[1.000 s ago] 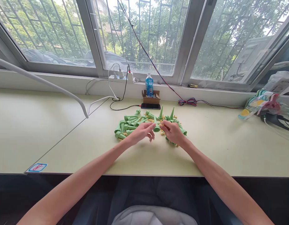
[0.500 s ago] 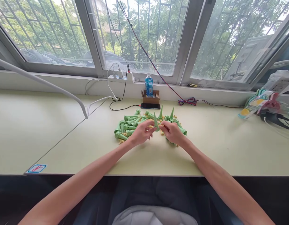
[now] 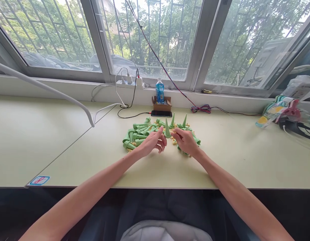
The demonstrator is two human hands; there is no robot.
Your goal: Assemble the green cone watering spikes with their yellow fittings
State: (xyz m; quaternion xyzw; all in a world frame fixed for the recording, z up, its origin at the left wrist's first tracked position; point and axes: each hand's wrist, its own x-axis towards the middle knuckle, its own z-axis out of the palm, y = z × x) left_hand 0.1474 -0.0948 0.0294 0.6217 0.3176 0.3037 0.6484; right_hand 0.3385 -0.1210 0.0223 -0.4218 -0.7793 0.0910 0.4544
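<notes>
A green plastic cone-shaped spike (image 3: 167, 130) stands point up between my two hands, just above the table. My right hand (image 3: 185, 140) is closed, its thumb and fingers pinched at the spike's base; a small yellowish bit shows at the fingertips. Beside the spike, my left hand (image 3: 153, 143) has its thumb raised and its fingers apart, with nothing plainly gripped. Past my left hand lies a pile of similar green spikes (image 3: 140, 131) with yellowish pieces among them. More green spikes (image 3: 184, 121) lie behind and under my right hand, two pointing up.
At the back, a blue-labelled bottle (image 3: 159, 91) stands in a small cardboard box (image 3: 162, 106), with a phone (image 3: 161, 113) before it. A white cable (image 3: 69, 97) arches over the left side. A coiled cable (image 3: 201, 108) and plastic-wrapped items (image 3: 277, 110) lie to the right.
My left fingers have come off the spike and spread apart. The spike has risen slightly, staying at my right fingertips. My right hand has barely moved.
</notes>
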